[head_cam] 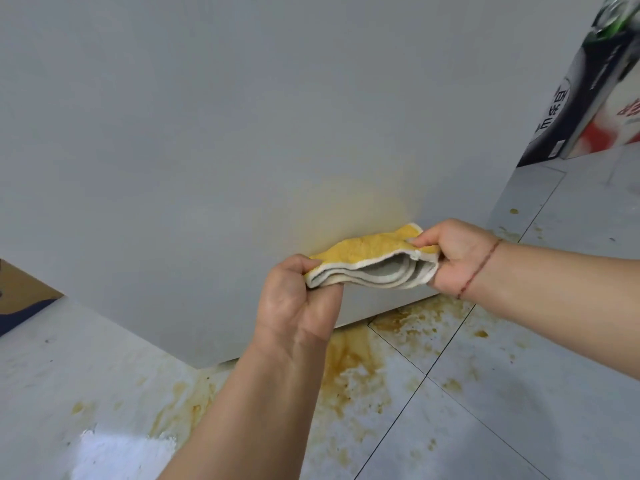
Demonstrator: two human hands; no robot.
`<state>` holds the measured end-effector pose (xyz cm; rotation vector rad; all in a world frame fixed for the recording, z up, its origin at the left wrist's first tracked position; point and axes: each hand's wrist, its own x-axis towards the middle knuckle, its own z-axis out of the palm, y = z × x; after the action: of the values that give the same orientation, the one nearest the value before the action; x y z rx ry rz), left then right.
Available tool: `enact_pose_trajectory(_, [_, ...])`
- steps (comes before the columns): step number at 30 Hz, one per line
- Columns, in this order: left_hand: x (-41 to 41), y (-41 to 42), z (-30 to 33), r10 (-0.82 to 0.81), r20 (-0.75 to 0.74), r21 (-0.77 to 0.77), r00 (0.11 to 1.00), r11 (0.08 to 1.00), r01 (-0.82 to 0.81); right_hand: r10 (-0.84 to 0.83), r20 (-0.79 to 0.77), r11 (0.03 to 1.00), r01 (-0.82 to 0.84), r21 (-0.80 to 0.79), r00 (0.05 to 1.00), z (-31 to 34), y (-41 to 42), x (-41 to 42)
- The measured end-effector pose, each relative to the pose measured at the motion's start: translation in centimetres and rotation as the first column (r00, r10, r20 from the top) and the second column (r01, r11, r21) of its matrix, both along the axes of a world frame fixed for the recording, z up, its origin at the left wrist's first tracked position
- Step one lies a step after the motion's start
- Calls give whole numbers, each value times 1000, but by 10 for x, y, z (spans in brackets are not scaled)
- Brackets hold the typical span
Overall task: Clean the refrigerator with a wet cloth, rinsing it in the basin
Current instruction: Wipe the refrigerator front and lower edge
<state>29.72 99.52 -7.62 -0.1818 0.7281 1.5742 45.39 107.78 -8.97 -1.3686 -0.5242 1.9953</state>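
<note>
Pinched at its two ends, the folded cloth is held low in front of the refrigerator: one end is gripped between the curled fingers and thumb of the left hand, the other is nipped by the thumb and fingers of the right hand, on whose wrist a thin red string is worn. Several grey layers with pale edging are seen from the open side of the fold, and the upper face is stained yellow-orange. Whether that face touches the panel or is held just off it cannot be told. A faint yellowish smear is seen on the grey panel just above the cloth, and brown-yellow splashes are spread over the tiled floor beneath the lower edge of the appliance. The cloth is judged to be soft, limp and light, somewhat heavier and clingier if wet, so that it sags between the grips and will not keep a shape unaided; it is best taken at the folded ends or bunched in the palm. No basin is in view. A printed carton stands at the far right, and a cardboard box lies at the left edge.
</note>
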Motion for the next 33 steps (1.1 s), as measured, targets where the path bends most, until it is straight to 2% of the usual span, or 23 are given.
enact_pose_trajectory(3, [15, -15, 5, -86, -85, 91, 993, 991, 93, 69, -66, 993, -62, 97, 995, 23, -18, 23])
enact_pose_trajectory(6, [25, -32, -9, -232, -62, 89, 971, 967, 237, 146, -160, 981, -122, 150, 976, 21, -34, 41])
enact_pose_trajectory(10, [24, -40, -32, -313, -65, -69, 947, 949, 309, 222, -187, 969, -196, 149, 957, -12, -49, 51])
enact_pose_trajectory(14, [20, -48, -60, -411, -226, -266, 883, 898, 350, 170, -81, 978, -158, 137, 982, -48, -59, 60])
enact_pose_trajectory(16, [20, -55, -70, -466, -255, -319, 847, 868, 381, 136, -66, 986, -129, 107, 989, -61, -62, 65])
enact_pose_trajectory(20, [14, -61, -79, -447, -110, -255, 888, 876, 410, 97, -196, 995, -98, 3, 976, -76, -66, 68])
enact_pose_trajectory(25, [5, -68, -89, -423, 68, -143, 903, 892, 429, 169, -367, 985, -165, 42, 915, -88, -66, 80])
enact_pose_trajectory(27, [4, -71, -93, -452, 74, -193, 889, 868, 457, 261, -268, 964, -235, 127, 927, -88, -68, 82])
enact_pose_trajectory(30, [10, -69, -96, -553, -65, -272, 830, 811, 519, 344, -58, 920, -324, 219, 937, -93, -71, 81])
enact_pose_trajectory(33, [15, -64, -102, -492, -76, -259, 867, 850, 460, 335, -99, 940, -325, 103, 937, -105, -71, 81])
